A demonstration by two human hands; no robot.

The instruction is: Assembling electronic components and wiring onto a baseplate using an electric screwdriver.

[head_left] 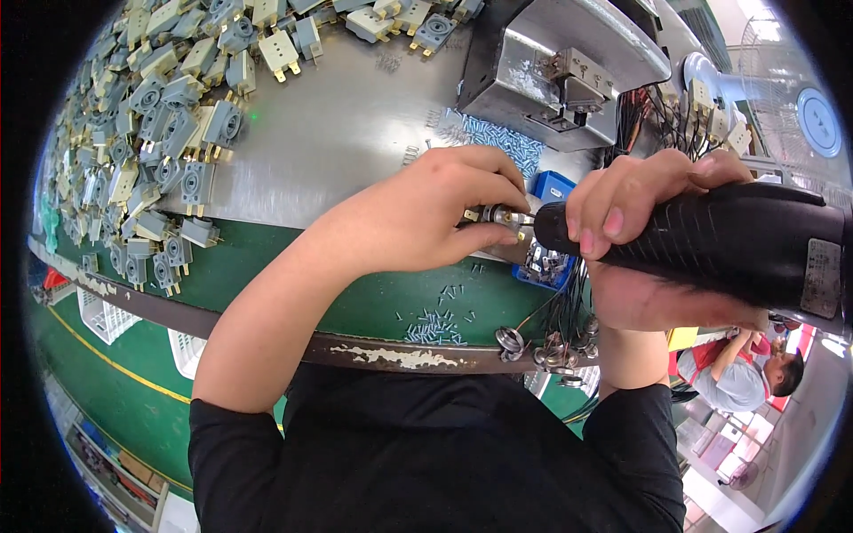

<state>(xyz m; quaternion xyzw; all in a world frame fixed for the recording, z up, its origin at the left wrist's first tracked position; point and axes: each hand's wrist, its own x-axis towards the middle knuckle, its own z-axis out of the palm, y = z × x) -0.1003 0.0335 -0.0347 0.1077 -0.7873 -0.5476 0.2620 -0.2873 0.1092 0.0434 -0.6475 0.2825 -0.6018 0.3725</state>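
My left hand [435, 209] is closed, its thumb and fingers pinching a small part with metal terminals [496, 214]. The fingers hide most of this part, so its full shape is unclear. Wrapped around a black electric screwdriver [737, 249], my right hand [631, 200] holds the tool nearly level, its nose toward the left. The thin bit reaches the pinched part, though whether it sits in a screw cannot be made out. Just below the bit is a blue tray [540, 282] of small metal pieces.
Grey-and-cream switch-like units [164, 124] are heaped at the left. Loose screws [434, 329] lie on the green mat, and more screws [506, 142] beside a metal fixture [569, 67]. Wired round metal parts [553, 357] gather by the table edge. Another person [733, 382] is at far right.
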